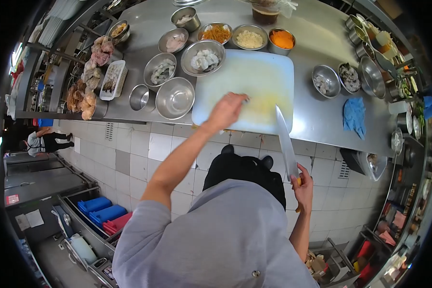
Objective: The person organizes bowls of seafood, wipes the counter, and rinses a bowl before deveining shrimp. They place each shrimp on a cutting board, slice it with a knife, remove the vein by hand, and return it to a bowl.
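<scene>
My right hand [303, 186] is wrapped round the handle of a large knife [286, 141], whose blade points up to the right edge of the white cutting board [245, 72]. Over the lower left part of the board is my left hand [228, 110], its fingers bent together at the tips; whether something small is between them is too small to tell. Yellowish stains mark the board. A steel bowl of peeled shrimp [205, 59] overlaps the board's upper left corner. An empty steel bowl [175, 98] stands left of the board.
Bowls of shredded orange food [216, 33], chopped pale food [249, 38] and orange paste [282, 39] line the board's far side. A blue cloth [354, 116] lies at the right. Shrimp fill a white basket [113, 80] at the left. Another person [43, 141] is far left.
</scene>
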`<state>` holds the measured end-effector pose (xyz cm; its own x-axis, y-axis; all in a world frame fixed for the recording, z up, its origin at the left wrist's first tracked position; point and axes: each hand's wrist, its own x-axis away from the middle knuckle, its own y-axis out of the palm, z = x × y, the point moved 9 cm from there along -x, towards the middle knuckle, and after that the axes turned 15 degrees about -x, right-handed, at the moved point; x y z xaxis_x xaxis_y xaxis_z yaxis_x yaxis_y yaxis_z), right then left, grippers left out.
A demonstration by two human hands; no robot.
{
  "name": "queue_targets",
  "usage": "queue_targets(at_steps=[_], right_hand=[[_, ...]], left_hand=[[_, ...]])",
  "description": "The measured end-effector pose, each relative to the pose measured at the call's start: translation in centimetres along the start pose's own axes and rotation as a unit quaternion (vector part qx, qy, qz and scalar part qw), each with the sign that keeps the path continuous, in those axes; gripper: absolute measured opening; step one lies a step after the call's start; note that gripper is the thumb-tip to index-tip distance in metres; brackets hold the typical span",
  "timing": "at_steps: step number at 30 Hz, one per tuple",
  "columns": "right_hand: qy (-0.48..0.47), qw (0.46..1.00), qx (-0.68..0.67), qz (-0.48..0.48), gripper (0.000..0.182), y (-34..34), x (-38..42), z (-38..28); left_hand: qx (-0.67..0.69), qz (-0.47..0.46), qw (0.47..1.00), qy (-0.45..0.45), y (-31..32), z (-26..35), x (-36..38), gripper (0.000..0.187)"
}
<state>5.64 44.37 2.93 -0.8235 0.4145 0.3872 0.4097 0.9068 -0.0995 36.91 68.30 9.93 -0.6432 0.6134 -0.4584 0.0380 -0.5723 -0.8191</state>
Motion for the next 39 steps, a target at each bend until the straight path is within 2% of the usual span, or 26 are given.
queue_targets(at_steps=[3, 6, 9, 10, 12, 15, 17, 18, 21, 24, 27, 30, 39], right_hand=[[-0.004, 1.0, 0.003, -0.013, 0.047, 0.1, 0.0, -0.2], [-0.012, 1.0, 0.011, -0.024, 0.046, -0.1, 0.0, -0.1], [-0.007, 0.999, 0.032, -0.039, 0.045, 0.0, -0.4, 0.5], [-0.002, 0.999, 0.023, -0.041, 0.045, 0.2, -0.5, 0.4], [0.009, 0.999, 0.006, -0.048, 0.043, 1.0, -0.9, 0.0], [-0.014, 0.997, 0.017, -0.071, 0.045, 2.0, -1.9, 0.0], [0.002, 0.997, 0.01, -0.073, 0.045, 2.7, -2.2, -0.8], [0.01, 0.997, 0.006, -0.075, 0.045, 3.0, -2.4, -1.0], [-0.004, 0.996, 0.014, -0.083, 0.044, 3.7, -3.2, -0.7], [0.001, 0.996, 0.003, -0.088, 0.045, 4.0, -3.7, 0.1], [-0.022, 0.995, 0.012, -0.096, 0.045, 3.8, -4.2, 0.5], [0.028, 0.995, -0.056, -0.078, 0.045, 3.3, -4.2, 0.9], [0.031, 0.994, -0.005, -0.103, 0.046, 3.5, -5.5, -0.1]], left_hand=[[-0.051, -0.094, 0.994, -0.026, 3.8, 2.2, 1.8, 0.035], [-0.075, -0.092, 0.993, -0.015, 4.1, 2.6, 2.7, 0.032], [-0.091, -0.135, 0.984, -0.075, 4.9, 1.4, 2.8, 0.027], [-0.046, -0.184, 0.965, -0.178, 5.3, 0.6, 2.8, 0.026], [0.04, -0.277, 0.884, -0.376, 6.3, -0.3, 4.1, 0.024], [0.127, -0.266, 0.855, -0.427, 6.9, -0.7, 5.6, 0.024], [0.017, -0.173, 0.96, -0.219, 5.2, -0.2, 5.0, 0.034], [-0.038, -0.12, 0.986, -0.109, 3.8, 1.2, 4.6, 0.04], [-0.108, -0.17, 0.978, 0.05, 4.6, 3.2, 5.5, 0.063], [-0.17, -0.251, 0.946, 0.111, 6.8, 3.5, 6.8, 0.075], [-0.184, -0.27, 0.938, 0.112, 7.6, 3.1, 7.2, 0.076], [-0.179, -0.264, 0.941, 0.11, 7.7, 3.1, 7.1, 0.076], [-0.185, -0.269, 0.938, 0.115, 7.8, 2.8, 7.1, 0.079]])
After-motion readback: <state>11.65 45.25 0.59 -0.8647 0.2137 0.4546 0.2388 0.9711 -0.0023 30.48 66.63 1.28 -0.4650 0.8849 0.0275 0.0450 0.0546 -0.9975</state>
